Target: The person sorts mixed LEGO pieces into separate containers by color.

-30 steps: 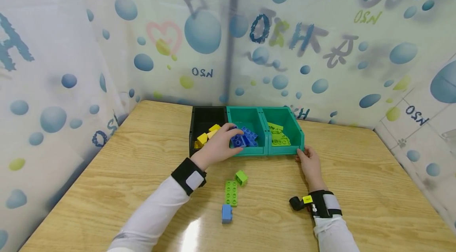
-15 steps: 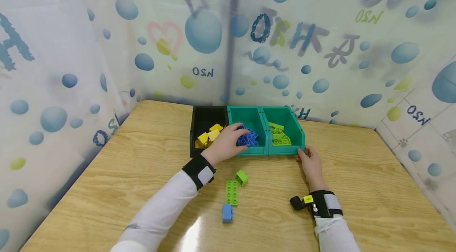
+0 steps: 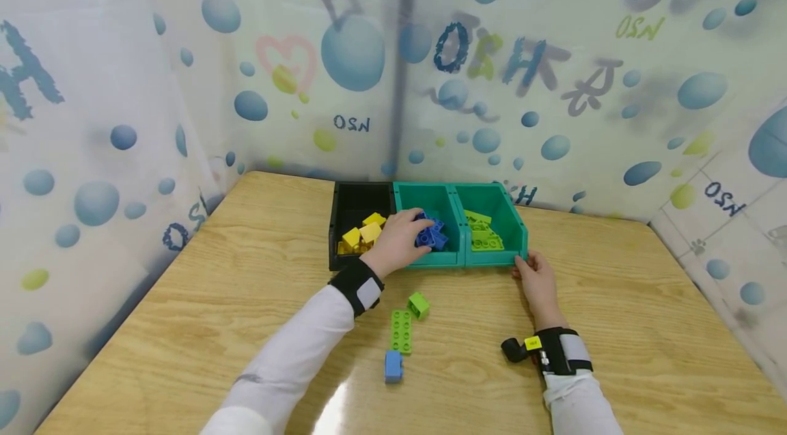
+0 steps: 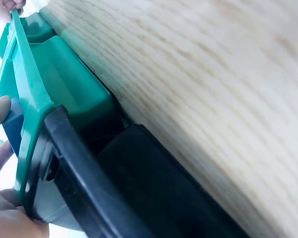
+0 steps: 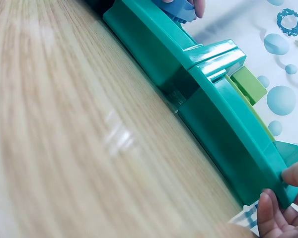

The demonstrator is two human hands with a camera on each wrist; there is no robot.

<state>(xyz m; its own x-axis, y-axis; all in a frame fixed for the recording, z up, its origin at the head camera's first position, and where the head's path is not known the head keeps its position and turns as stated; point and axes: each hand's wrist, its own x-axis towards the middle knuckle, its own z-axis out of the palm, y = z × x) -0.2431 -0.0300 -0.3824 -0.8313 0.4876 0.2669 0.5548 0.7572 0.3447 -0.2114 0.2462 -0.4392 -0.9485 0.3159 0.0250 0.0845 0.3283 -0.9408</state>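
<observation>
My left hand (image 3: 398, 242) reaches over the middle teal bin (image 3: 430, 259), which has several dark blue bricks (image 3: 438, 237) in it. Thumb and fingers pinch a blue toy brick (image 5: 180, 9), seen above the bin's rim in the right wrist view; in the left wrist view the same brick (image 4: 13, 128) shows between the fingertips. My right hand (image 3: 537, 288) grips the front right corner of the right-hand teal bin (image 3: 492, 259), thumb on the rim and fingers below. Lime green bricks (image 3: 486, 240) lie inside that bin.
A black bin (image 3: 333, 230) with several yellow bricks (image 3: 371, 232) joins the teal ones at left. On the table before the bins lie a small green brick (image 3: 419, 306), a long green brick (image 3: 402, 331) and a light blue brick (image 3: 393, 367). A patterned curtain (image 3: 344, 148) stands behind.
My left hand has shifted a little to the right over the middle bin, its forearm following. My right hand keeps its grip on the bin corner.
</observation>
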